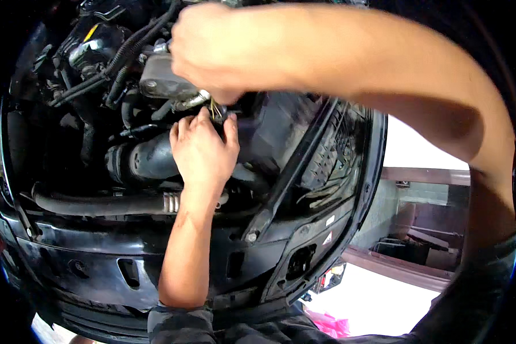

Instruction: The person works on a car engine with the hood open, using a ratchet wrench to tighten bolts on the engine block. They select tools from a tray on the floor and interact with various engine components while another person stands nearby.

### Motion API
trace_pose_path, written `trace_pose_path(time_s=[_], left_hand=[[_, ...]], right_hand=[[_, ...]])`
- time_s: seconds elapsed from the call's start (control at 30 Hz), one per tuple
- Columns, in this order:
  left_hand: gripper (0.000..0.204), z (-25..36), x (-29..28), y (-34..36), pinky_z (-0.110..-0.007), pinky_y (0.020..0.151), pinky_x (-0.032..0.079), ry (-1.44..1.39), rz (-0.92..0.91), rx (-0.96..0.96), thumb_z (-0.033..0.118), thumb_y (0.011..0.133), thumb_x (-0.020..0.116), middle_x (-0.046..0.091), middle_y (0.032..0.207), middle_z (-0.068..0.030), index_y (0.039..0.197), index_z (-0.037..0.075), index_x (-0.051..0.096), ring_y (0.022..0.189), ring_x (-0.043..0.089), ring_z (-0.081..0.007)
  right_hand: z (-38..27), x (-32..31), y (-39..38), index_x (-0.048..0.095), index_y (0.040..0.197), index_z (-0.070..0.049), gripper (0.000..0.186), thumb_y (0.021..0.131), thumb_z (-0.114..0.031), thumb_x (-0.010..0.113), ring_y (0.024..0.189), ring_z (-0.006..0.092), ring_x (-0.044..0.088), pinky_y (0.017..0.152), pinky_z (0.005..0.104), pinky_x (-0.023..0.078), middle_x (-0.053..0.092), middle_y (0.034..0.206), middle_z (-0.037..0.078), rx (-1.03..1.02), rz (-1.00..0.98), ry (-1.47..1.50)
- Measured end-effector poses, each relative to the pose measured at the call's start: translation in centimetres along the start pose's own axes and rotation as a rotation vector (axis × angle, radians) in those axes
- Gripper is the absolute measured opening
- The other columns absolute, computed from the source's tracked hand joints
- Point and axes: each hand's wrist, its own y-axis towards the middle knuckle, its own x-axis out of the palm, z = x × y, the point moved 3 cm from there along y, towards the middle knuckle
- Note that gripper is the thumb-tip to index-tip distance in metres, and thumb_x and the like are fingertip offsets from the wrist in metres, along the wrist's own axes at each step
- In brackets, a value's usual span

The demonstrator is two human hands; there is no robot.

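My left hand (205,150) reaches down into a car's engine bay. Its thumb and fingers close around a dark wiring connector (218,116), with thin yellowish wires (214,108) rising from it. My right hand (203,49) is curled into a fist just above and beyond, its arm crossing from the right. Whatever the right fingers hold is hidden beneath the hand. A grey metal housing (165,77) lies to the left of the right fist, and a silvery pipe fitting (194,100) sits beside the wires. Below the left hand's wrist runs a thick black air duct (152,157).
A long black hose (103,204) with a metal clamp crosses the front of the bay. The dark front panel (97,269) spans the near edge, and a diagonal black brace (286,178) stands at right. Corrugated cable looms (126,54) run at the upper left.
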Motion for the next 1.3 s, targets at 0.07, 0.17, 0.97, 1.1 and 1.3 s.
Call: trace_pose_path(time_s=[0.07,0.17,0.97,1.1,1.3], left_hand=[[0.042,0.4,0.2,0.0,-0.046,0.097,0.041,-0.010,0.011,0.011,0.033,0.087,0.061,0.068,0.088,-0.0203,0.102,-0.005,0.066,0.095,0.061,-0.0348],[0.042,-0.2,0.1,-0.1,-0.047,0.097,0.041,-0.007,-0.001,0.012,0.034,0.087,0.060,0.068,0.089,-0.0193,0.102,-0.005,0.066,0.096,0.061,-0.0346],[0.044,-0.8,0.2,-0.3,-0.044,0.093,0.041,0.002,0.020,-0.012,0.033,0.085,0.060,0.068,0.086,-0.0178,0.103,-0.006,0.066,0.094,0.060,-0.0336],[0.039,-0.5,0.4,-0.6,-0.045,0.093,0.041,-0.045,-0.003,-0.013,0.031,0.085,0.061,0.069,0.090,-0.0171,0.103,-0.003,0.066,0.095,0.060,-0.0336],[0.039,0.0,0.5,-0.5,-0.044,0.094,0.042,-0.034,-0.019,-0.004,0.032,0.087,0.060,0.069,0.097,-0.0169,0.107,0.000,0.067,0.100,0.059,-0.0345]], right_hand=[[0.9,1.6,0.0,0.070,0.071,-0.009,0.020,0.069,-0.029,0.071,0.074,0.0283,0.068,0.067,0.0406,0.056,0.069,0.076,0.013,-0.009,0.023,-0.010],[1.8,5.7,-2.7,0.070,0.078,-0.006,0.026,0.073,-0.032,0.075,0.075,0.0310,0.069,0.071,0.0411,0.055,0.066,0.072,0.015,0.110,0.188,0.180],[1.4,6.1,-3.0,0.068,0.085,-0.006,0.029,0.073,-0.031,0.076,0.078,0.0315,0.066,0.070,0.0405,0.052,0.064,0.076,0.014,0.214,0.238,0.227],[-3.5,17.0,-7.8,0.066,0.089,-0.010,0.052,0.083,-0.061,0.059,0.081,0.0337,0.065,0.067,0.0453,0.052,0.065,0.082,0.011,0.591,0.502,0.550],[-4.2,19.3,-8.1,0.067,0.089,-0.010,0.042,0.082,-0.051,0.066,0.081,0.0362,0.065,0.068,0.0457,0.052,0.066,0.080,0.015,0.598,0.395,0.769]])
